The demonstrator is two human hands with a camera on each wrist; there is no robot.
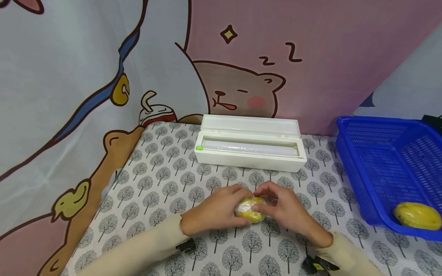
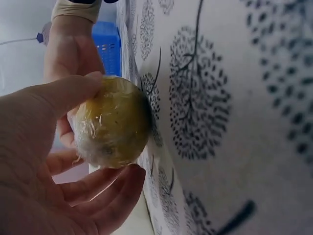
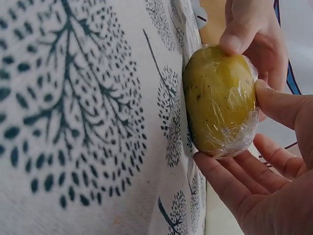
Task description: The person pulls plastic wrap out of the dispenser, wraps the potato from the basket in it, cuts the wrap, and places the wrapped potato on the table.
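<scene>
Between my two hands, a little above or on the patterned cloth, is an oval yellow fruit (image 1: 251,209) wrapped in clear cling film. Its skin shows small dark specks in the right wrist view, and the film (image 3: 239,132) is bunched and wrinkled at one end. My left hand (image 1: 221,207) grips the fruit from the left, thumb on the near side and fingers round the far side. From the right, my right hand (image 1: 284,207) holds it with the thumb on top of the film and the fingers bent at the far side.
Behind the hands stands a long white cling film box (image 1: 250,161), lid up, with a roll (image 1: 248,147) inside and a green piece at its left end. At right, a blue plastic basket (image 1: 362,184) holds another yellow fruit (image 1: 417,216). A cartoon-print curtain (image 1: 310,92) hangs behind the table.
</scene>
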